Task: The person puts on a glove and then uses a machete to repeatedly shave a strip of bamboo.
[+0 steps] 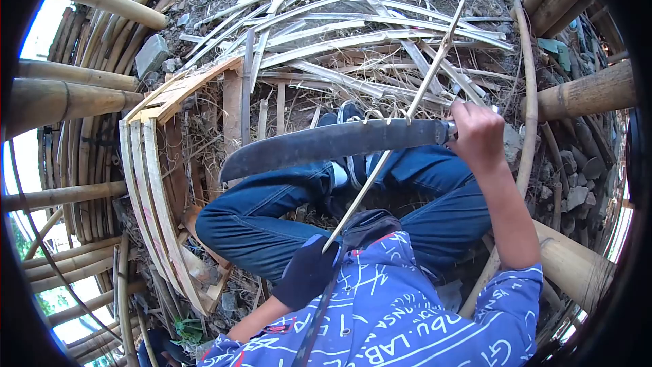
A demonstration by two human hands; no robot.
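Note:
A large dark machete lies level across the view above the crossed legs, its handle at the right. My right hand, bare, is closed round that handle. Against the blade's upper edge runs a thin bamboo strip, slanting from upper right to lower left, with small curled shavings where they cross. The strip's lower end reaches my left hand, in a dark glove near the waist, its fingers wrapped round it.
Split bamboo strips and shavings cover the ground ahead. A wooden crate stands at the left. Thick bamboo poles jut in from both sides. Broken stones lie at the right, and a grey block at the upper left.

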